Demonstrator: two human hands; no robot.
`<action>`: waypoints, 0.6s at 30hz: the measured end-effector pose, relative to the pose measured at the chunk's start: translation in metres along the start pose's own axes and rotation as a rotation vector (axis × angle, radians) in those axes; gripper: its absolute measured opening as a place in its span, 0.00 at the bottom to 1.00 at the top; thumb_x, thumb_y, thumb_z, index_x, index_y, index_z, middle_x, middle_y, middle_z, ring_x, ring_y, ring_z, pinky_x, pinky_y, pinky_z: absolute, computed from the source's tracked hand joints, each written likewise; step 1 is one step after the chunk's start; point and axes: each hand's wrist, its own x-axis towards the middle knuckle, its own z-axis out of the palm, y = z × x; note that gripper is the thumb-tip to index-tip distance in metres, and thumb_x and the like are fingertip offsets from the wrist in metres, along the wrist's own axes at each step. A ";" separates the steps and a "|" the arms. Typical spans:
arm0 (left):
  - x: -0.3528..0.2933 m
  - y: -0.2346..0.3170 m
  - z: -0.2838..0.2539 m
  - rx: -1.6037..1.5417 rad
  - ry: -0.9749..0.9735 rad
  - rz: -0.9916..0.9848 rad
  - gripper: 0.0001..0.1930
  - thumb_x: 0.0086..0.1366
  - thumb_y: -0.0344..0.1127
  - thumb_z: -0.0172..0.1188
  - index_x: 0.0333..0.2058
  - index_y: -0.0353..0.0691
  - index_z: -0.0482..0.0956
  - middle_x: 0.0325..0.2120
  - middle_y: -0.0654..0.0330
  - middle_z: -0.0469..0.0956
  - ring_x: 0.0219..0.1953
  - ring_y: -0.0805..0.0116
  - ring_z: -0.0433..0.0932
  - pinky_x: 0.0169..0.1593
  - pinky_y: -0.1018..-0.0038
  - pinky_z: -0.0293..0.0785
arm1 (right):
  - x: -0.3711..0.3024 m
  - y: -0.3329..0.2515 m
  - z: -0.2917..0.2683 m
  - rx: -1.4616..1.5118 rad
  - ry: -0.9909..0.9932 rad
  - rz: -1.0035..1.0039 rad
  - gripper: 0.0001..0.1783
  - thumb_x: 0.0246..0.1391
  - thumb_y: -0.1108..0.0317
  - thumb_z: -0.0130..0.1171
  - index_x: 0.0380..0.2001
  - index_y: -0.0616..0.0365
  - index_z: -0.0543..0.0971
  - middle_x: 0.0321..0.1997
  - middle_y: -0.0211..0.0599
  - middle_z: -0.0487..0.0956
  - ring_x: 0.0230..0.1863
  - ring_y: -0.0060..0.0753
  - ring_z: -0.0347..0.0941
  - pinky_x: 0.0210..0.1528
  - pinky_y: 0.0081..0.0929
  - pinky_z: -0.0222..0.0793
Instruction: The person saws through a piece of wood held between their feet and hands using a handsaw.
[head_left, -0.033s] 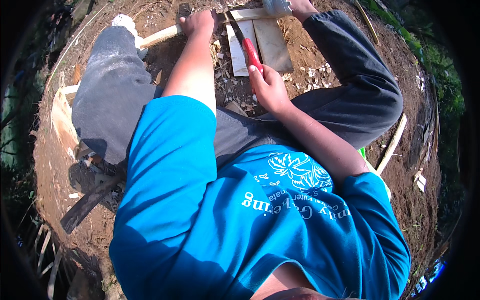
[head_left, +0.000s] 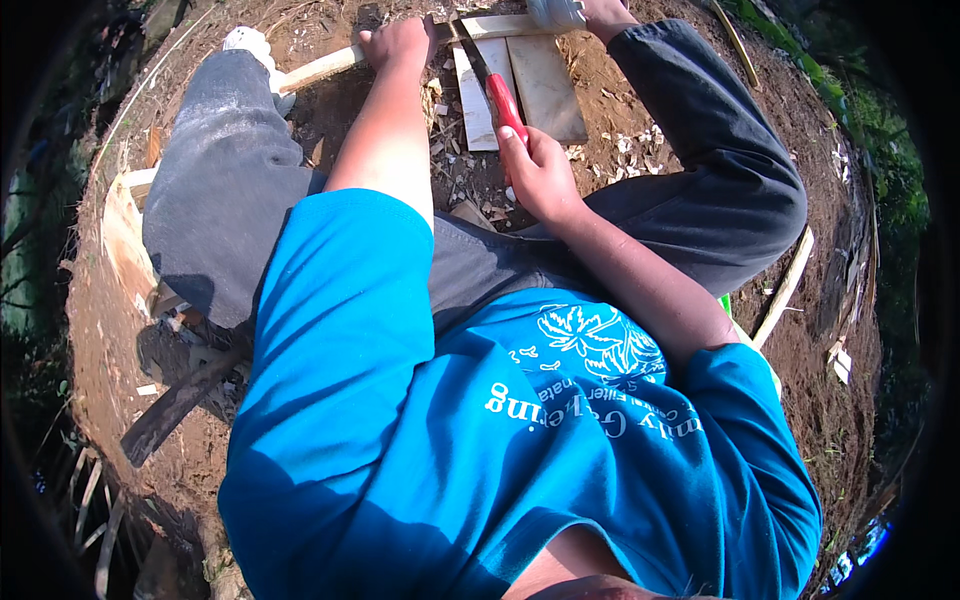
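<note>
Pale stick (head_left: 325,68), spanning the top of our view between the feet (head_left: 252,45). The left hand (head_left: 400,45) looks closed around it; the right hand's fingers (head_left: 540,175) grip a red-handled knife (head_left: 507,105). From scattered shavings (head_left: 640,140), we judge carving well under way; what remains, we cannot tell. Left fingertips are hidden, blade contact unclear.

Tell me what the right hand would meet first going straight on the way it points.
Beyond the red-handled knife it holds, the right hand would probably meet the pale wooden stick first; the blade overlaps it in view, but depth is unclear.
</note>
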 end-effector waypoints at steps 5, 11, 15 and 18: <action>0.008 0.014 -0.012 -0.096 -0.030 -0.081 0.23 0.75 0.45 0.40 0.52 0.48 0.84 0.54 0.52 0.82 0.59 0.56 0.78 0.65 0.52 0.61 | 0.006 0.006 0.009 -0.050 0.033 -0.041 0.24 0.71 0.51 0.52 0.30 0.64 0.77 0.19 0.34 0.74 0.23 0.28 0.71 0.31 0.36 0.68; 0.025 -0.003 0.027 -0.231 0.170 -0.109 0.25 0.75 0.47 0.40 0.46 0.46 0.88 0.49 0.54 0.85 0.57 0.56 0.80 0.69 0.51 0.59 | -0.003 0.000 0.000 -0.050 0.016 -0.017 0.24 0.71 0.51 0.52 0.32 0.64 0.78 0.20 0.34 0.75 0.23 0.27 0.72 0.30 0.37 0.69; 0.041 -0.010 0.044 -0.179 0.149 -0.107 0.23 0.72 0.42 0.42 0.42 0.46 0.90 0.46 0.52 0.86 0.54 0.55 0.82 0.67 0.54 0.64 | -0.013 -0.002 -0.002 -0.086 0.012 -0.011 0.25 0.71 0.51 0.52 0.33 0.65 0.78 0.20 0.37 0.76 0.25 0.32 0.75 0.32 0.38 0.69; 0.033 -0.004 0.033 -0.151 0.115 -0.078 0.21 0.70 0.42 0.45 0.41 0.46 0.90 0.45 0.51 0.86 0.53 0.53 0.83 0.66 0.54 0.65 | -0.008 -0.005 0.003 -0.098 0.049 -0.027 0.25 0.70 0.50 0.52 0.32 0.65 0.78 0.20 0.38 0.76 0.26 0.34 0.76 0.33 0.40 0.69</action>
